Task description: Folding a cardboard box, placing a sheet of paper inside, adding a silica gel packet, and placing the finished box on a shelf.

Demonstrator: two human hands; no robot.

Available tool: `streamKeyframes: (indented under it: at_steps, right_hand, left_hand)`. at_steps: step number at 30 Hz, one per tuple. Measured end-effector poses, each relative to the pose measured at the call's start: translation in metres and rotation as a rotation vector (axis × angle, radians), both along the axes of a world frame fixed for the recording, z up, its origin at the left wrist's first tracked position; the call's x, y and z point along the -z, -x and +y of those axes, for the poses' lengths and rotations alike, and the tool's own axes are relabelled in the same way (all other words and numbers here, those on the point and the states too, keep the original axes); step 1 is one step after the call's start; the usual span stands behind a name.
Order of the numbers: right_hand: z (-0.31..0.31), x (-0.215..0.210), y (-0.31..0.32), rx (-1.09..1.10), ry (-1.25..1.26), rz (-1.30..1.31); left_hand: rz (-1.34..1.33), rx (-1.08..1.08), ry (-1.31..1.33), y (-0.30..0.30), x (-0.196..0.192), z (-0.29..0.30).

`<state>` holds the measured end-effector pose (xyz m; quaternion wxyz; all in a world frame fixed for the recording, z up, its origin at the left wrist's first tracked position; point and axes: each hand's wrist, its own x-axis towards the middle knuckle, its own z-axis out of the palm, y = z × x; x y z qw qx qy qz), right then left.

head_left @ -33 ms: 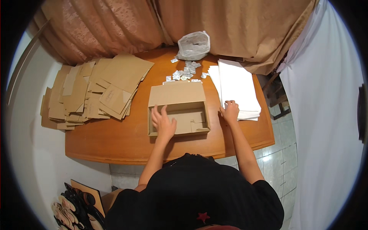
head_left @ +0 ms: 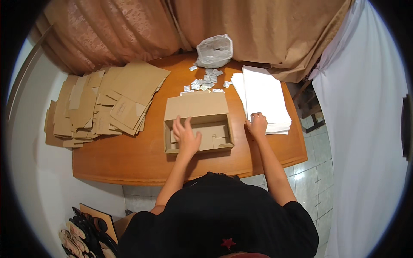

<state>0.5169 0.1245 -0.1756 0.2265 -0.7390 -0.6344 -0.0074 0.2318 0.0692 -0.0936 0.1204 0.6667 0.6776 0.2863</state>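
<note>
- Head view: brown curtains (head_left: 275, 34) hang behind the wooden counter (head_left: 120, 159), a white cloth (head_left: 357, 129) hangs at the right, and tiles (head_left: 318, 180) show beyond the counter's edge.
- My box (head_left: 208, 130) sits mid-counter in front of me, its lid (head_left: 197, 106) tipped back on the far side.
- My left grip (head_left: 187, 138) is loose, fingers spread over the box's left part; it grasps nothing that I can see.
- My right grip (head_left: 258, 124) has its fingers bent at the near left part of the paper (head_left: 266, 94); I cannot tell whether they pinch a sheet or only rest there.
- I judge the box light and fairly stiff, with a lid that would give at its fold; the side walls look the surest hold.
- Paper should be thin, smooth, quick to slide or crease; I would take it by an edge or corner.
- Flat cardboard (head_left: 92, 107) is heaped at the left; small packets (head_left: 211, 78) lie past the lid, near a pale bag (head_left: 215, 51).
- My left grip hides some of the box's inside, the lid's far edge overlaps some packets, the bag's contents are unclear, and the dark rim cuts off the shoes (head_left: 77, 238) at lower left.
</note>
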Motion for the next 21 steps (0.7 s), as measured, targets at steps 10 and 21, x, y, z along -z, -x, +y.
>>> streamKeyframes:
  at_steps: [10,21]
  right_hand:
    - [0.007,0.010,0.000,0.098,-0.044,-0.055]
    - [0.010,-0.017,-0.018,0.193,0.008,0.374]
  left_hand:
    - [-0.186,0.589,-0.096,-0.121,-0.003,0.061]
    - [-0.682,0.640,0.455,-0.167,0.058,0.129]
